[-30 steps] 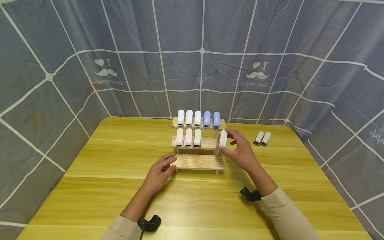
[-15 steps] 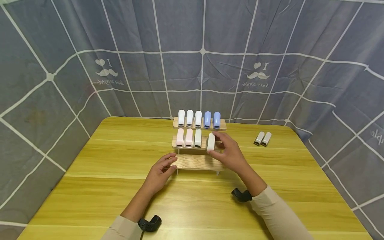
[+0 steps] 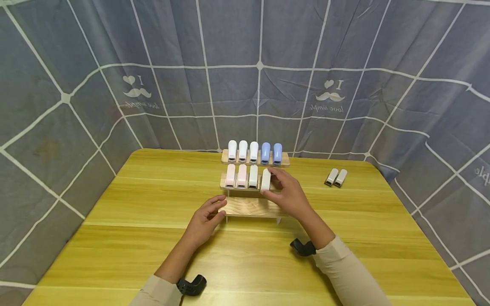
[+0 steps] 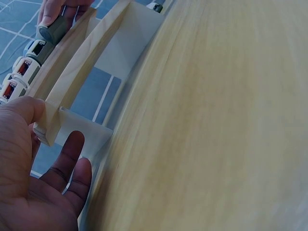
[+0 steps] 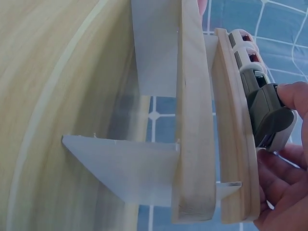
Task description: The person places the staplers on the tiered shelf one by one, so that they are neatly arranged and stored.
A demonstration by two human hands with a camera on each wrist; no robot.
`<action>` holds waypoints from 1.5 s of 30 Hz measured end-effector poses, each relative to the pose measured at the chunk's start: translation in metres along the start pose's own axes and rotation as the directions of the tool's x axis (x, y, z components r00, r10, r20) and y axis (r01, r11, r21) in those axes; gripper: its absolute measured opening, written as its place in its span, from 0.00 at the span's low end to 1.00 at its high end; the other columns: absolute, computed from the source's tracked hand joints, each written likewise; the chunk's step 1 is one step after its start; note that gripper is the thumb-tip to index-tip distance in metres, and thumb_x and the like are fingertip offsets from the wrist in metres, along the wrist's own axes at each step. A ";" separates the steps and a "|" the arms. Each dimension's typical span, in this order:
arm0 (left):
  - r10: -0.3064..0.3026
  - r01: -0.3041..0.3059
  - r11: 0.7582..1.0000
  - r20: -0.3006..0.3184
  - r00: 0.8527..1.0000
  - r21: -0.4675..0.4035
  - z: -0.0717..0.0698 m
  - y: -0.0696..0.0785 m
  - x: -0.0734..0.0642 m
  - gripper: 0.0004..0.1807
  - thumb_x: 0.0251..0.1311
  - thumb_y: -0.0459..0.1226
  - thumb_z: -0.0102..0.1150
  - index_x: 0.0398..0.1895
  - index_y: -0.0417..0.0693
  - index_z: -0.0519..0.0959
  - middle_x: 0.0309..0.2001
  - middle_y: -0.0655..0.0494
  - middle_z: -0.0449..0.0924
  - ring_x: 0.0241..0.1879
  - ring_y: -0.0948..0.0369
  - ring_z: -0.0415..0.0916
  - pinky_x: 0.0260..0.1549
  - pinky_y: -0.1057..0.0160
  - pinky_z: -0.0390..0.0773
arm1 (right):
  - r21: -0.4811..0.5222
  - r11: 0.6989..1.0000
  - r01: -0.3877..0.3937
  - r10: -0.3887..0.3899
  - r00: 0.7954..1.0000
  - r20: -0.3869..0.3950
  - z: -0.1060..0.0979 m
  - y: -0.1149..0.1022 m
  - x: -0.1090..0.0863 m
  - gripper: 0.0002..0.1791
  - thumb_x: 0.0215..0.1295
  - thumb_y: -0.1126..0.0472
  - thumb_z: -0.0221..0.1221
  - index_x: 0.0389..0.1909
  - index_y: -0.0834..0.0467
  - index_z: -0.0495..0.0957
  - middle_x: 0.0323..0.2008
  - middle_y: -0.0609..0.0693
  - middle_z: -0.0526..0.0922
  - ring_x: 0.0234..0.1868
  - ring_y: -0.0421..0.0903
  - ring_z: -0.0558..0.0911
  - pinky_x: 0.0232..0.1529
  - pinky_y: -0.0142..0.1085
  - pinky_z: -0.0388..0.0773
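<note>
My right hand [image 3: 289, 193] pinches a pale stapler [image 3: 265, 180] between thumb and fingers on the middle shelf of a three-step wooden stand [image 3: 249, 207]. This stapler is beside a pale green-white stapler [image 3: 253, 177]; two pink staplers [image 3: 236, 176] sit further left. In the right wrist view, the held stapler [image 5: 273, 113] shows its dark grey underside, tilted close against its neighbour. At the left end of the bottom shelf [image 4: 79, 77], my left hand [image 3: 203, 222] grips the board with thumb and index finger, its other fingers loosely spread below.
White staplers [image 3: 243, 150] and blue staplers [image 3: 272, 153] line the top shelf. Two more white staplers [image 3: 335, 177] lie on the yellow wooden table [image 3: 245, 267] at right. A grey curtain [image 3: 229, 93] with white lines stands behind.
My right hand has brought the pale stapler leftward from the right end of the middle shelf to beside the green-white one. The left hand stays at the bottom shelf's end.
</note>
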State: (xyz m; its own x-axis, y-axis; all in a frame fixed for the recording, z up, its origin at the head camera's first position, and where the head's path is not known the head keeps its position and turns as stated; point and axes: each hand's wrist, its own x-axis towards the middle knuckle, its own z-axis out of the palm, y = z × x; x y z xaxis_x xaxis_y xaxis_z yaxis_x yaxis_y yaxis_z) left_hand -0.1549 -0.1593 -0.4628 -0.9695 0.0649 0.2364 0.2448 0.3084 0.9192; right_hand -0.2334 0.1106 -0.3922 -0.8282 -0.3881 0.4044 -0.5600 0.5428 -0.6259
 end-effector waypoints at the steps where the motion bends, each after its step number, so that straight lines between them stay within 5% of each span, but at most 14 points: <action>1: -0.005 0.005 1.000 -0.003 1.000 0.006 0.000 0.000 0.000 0.20 0.67 0.33 0.61 0.61 0.37 0.78 0.66 0.52 0.72 0.58 0.53 0.74 0.50 0.60 0.76 | 0.002 1.000 -0.001 0.001 1.000 0.000 0.000 0.000 0.000 0.39 0.59 0.56 0.71 0.70 0.60 0.69 0.65 0.54 0.74 0.61 0.54 0.75 0.55 0.51 0.75; 5: -0.026 0.026 0.999 -0.012 1.000 0.030 0.002 0.004 -0.001 0.20 0.67 0.31 0.61 0.61 0.36 0.78 0.66 0.51 0.72 0.58 0.52 0.74 0.51 0.59 0.75 | 0.015 1.000 0.002 -0.001 1.000 -0.009 0.003 0.002 -0.002 0.39 0.59 0.57 0.72 0.70 0.61 0.69 0.65 0.55 0.74 0.61 0.54 0.75 0.57 0.50 0.75; 12: 0.007 -0.007 1.000 -0.003 1.000 0.030 -0.001 0.036 -0.009 0.19 0.68 0.29 0.58 0.60 0.30 0.76 0.65 0.44 0.72 0.58 0.47 0.74 0.51 0.59 0.76 | 0.015 1.000 0.021 -0.021 0.999 -0.033 0.006 0.002 -0.004 0.39 0.59 0.58 0.72 0.70 0.61 0.68 0.66 0.56 0.73 0.65 0.55 0.73 0.60 0.50 0.72; 19: 0.007 -0.007 1.000 0.015 1.000 0.030 -0.004 0.041 -0.008 0.18 0.67 0.28 0.59 0.59 0.29 0.77 0.65 0.42 0.72 0.57 0.47 0.74 0.50 0.60 0.76 | 0.004 1.000 0.013 -0.013 0.998 -0.061 0.010 0.004 -0.004 0.38 0.61 0.57 0.71 0.70 0.63 0.68 0.63 0.58 0.76 0.61 0.55 0.77 0.59 0.50 0.73; 32: 0.000 0.000 0.999 -0.009 1.000 0.041 -0.001 0.031 -0.006 0.19 0.68 0.29 0.58 0.60 0.32 0.77 0.66 0.47 0.72 0.58 0.49 0.73 0.52 0.56 0.75 | -0.017 0.999 0.034 -0.036 0.989 -0.140 0.019 0.003 -0.005 0.35 0.61 0.59 0.70 0.67 0.65 0.70 0.58 0.60 0.78 0.56 0.54 0.80 0.54 0.48 0.77; 39: 0.026 -0.027 1.000 0.020 0.999 0.012 -0.002 -0.002 0.001 0.20 0.69 0.34 0.60 0.61 0.38 0.78 0.66 0.52 0.72 0.58 0.54 0.74 0.51 0.59 0.76 | -0.027 0.999 0.032 -0.036 0.988 -0.153 0.021 0.002 -0.006 0.35 0.61 0.59 0.70 0.67 0.65 0.70 0.56 0.60 0.79 0.55 0.54 0.80 0.53 0.48 0.78; 45: 0.023 -0.023 1.000 0.020 1.000 0.004 -0.002 0.000 0.000 0.20 0.69 0.35 0.60 0.61 0.38 0.78 0.66 0.52 0.72 0.58 0.54 0.74 0.51 0.60 0.76 | -0.048 0.998 0.042 -0.050 0.985 -0.167 0.022 0.002 -0.004 0.34 0.61 0.59 0.70 0.66 0.66 0.71 0.56 0.60 0.79 0.53 0.55 0.81 0.53 0.49 0.78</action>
State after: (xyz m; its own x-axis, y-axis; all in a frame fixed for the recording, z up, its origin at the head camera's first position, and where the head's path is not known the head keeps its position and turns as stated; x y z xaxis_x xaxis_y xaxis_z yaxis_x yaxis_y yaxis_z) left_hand -0.1548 -0.1610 -0.4622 -0.9636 0.0906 0.2514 0.2672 0.3104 0.9123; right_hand -0.2305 0.0974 -0.4098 -0.7916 -0.2852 0.5404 -0.5949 0.5614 -0.5752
